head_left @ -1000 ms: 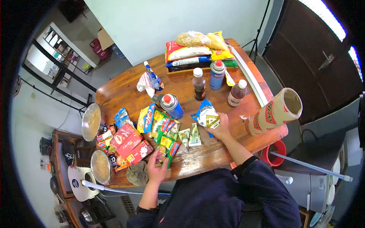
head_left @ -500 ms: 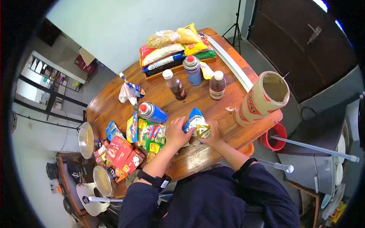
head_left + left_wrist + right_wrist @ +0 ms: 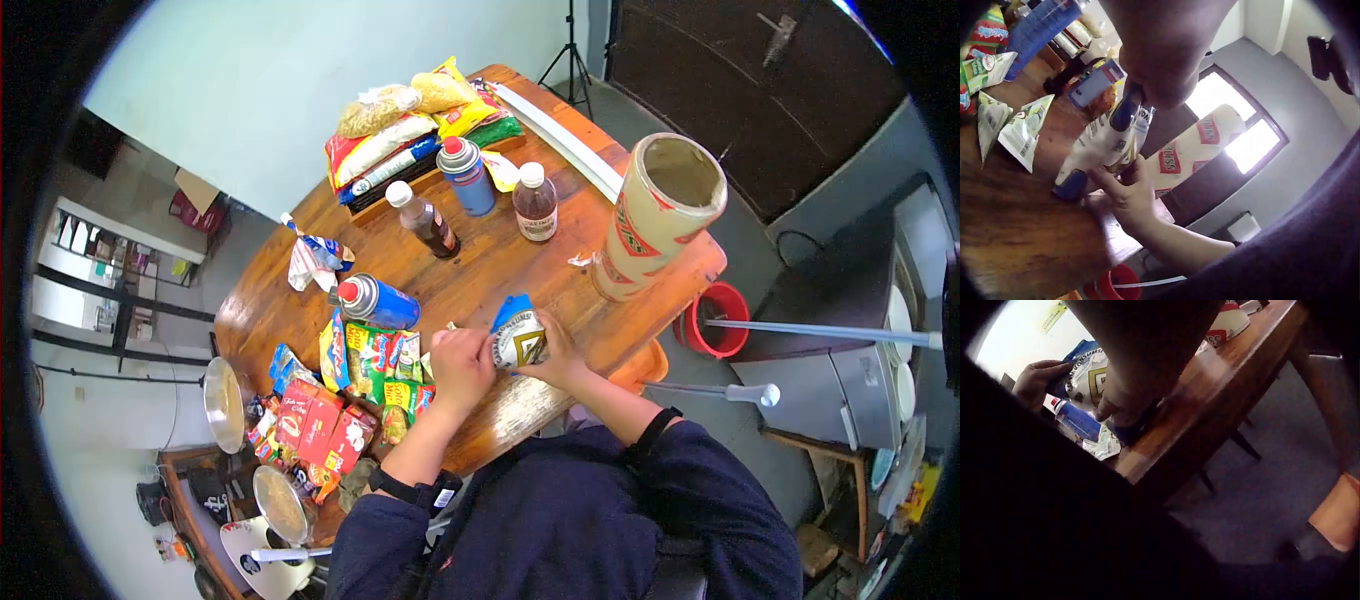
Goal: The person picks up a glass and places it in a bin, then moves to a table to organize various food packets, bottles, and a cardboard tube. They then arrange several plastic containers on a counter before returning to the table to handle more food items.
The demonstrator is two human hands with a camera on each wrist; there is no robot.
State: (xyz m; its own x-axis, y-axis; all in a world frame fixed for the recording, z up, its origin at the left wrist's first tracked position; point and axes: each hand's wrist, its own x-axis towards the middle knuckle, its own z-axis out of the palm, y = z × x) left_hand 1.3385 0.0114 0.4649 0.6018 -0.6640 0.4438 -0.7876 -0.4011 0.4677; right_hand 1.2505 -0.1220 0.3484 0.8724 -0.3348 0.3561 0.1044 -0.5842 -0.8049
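Note:
A white and blue packet (image 3: 520, 338) with a yellow emblem stands near the table's front edge. My right hand (image 3: 560, 362) grips its right side, thumb and fingers around it. On the packet's left is my left hand (image 3: 463, 366); in the right wrist view the left hand (image 3: 1036, 382) pinches the blue upper corner of the packet (image 3: 1088, 381). The left wrist view has the packet (image 3: 1100, 142) tilted, its blue top at the left hand (image 3: 1163, 75) and its lower part in the right hand (image 3: 1132, 195).
Noodle packets (image 3: 368, 362), red boxes (image 3: 318, 425) and a blue spray can (image 3: 378, 303) lie to the left. Behind stand two bottles (image 3: 536, 205), another can (image 3: 467, 178) and stacked bags (image 3: 385, 150). A wide cardboard tube (image 3: 650, 225) rises at the right.
The left hand has moved right from the noodle packets to the packet and now pinches its top. The right hand keeps its grip. The head view has shifted.

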